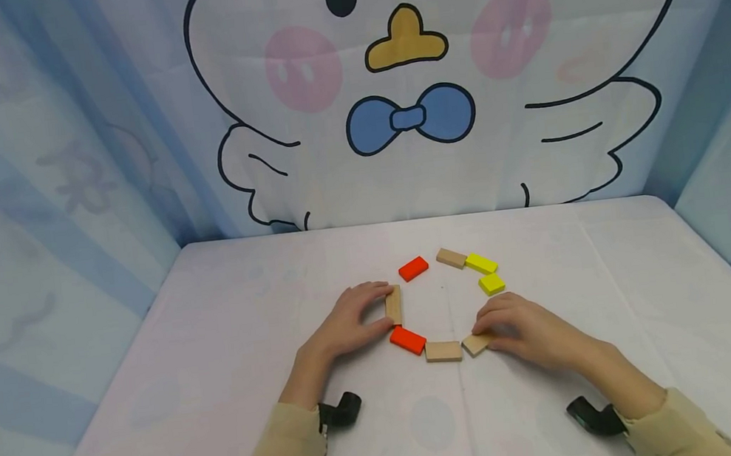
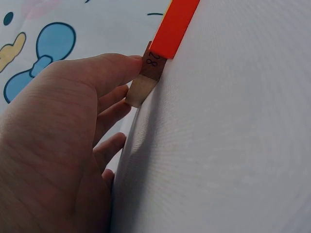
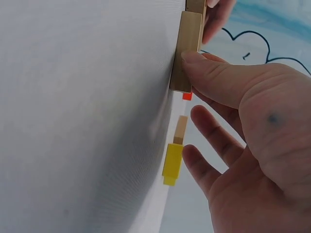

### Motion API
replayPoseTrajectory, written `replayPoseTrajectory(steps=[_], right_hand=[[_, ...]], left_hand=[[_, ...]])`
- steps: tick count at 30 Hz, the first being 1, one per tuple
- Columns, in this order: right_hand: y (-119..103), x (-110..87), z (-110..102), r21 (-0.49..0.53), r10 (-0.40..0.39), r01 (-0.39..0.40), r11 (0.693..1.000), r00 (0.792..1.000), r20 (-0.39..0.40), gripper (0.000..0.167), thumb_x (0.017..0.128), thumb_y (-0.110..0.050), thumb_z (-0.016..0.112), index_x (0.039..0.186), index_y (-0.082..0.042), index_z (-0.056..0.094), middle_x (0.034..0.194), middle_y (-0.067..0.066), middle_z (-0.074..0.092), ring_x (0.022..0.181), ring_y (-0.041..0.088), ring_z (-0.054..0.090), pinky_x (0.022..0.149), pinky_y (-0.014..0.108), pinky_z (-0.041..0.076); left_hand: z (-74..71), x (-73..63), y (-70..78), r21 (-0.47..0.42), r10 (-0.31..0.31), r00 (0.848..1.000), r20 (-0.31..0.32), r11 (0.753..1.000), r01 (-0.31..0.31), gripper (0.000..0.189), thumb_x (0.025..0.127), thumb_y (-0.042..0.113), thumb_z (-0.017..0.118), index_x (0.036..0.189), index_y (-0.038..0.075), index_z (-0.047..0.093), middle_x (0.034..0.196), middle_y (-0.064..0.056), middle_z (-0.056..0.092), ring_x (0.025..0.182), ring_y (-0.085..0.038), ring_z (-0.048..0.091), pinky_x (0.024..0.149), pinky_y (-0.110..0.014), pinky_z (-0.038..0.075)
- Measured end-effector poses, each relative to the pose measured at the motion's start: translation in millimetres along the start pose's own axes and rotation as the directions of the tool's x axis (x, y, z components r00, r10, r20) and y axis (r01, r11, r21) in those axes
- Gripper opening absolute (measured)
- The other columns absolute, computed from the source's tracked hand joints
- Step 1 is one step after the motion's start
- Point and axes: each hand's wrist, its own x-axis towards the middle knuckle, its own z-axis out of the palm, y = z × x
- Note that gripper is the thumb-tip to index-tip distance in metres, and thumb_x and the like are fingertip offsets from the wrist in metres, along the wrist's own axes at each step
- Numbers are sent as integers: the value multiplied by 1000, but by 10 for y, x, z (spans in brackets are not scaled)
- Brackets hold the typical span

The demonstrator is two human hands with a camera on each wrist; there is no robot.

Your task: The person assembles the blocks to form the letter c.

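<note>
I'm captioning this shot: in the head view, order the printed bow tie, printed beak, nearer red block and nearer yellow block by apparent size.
1. Printed bow tie
2. Printed beak
3. Nearer red block
4. Nearer yellow block
Apparent size only.

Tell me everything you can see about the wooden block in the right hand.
The wooden block is a pale tan, straight-edged bar with a plain wood-like surface and no separate parts visible. The right hand pinches it, thumb against one long face, hiding its right end in the head view. It is angled, at or just above the pale tabletop, its left end beside another tan block; whether those two touch is hard to tell.
</note>
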Motion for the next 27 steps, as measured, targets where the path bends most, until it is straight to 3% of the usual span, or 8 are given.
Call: replayPoseTrajectory(steps=[14, 27], right_hand=[[-21, 20, 6, 28, -21, 20, 999, 1000, 17, 30, 84, -1, 79, 107, -21, 75, 113, -12, 64, 111, 18, 55, 99, 46, 46], [-32, 35, 4, 17, -28, 27, 999, 999, 37, 30, 85, 0, 79, 106, -21, 75, 111, -13, 64, 111, 19, 55, 99, 48, 47]], left_hand=[[-5, -7, 20, 4, -22, 1000, 2, 1000, 22, 57, 95, 29, 66, 147, 12, 52, 152, -7, 47, 145, -29, 32, 121, -48, 14], [-1, -8, 2, -2, 4, 1000, -3, 1000, -4, 56, 95, 28, 66, 147, 11, 53, 152, -8, 48, 145, -29, 33, 121, -48, 14]])
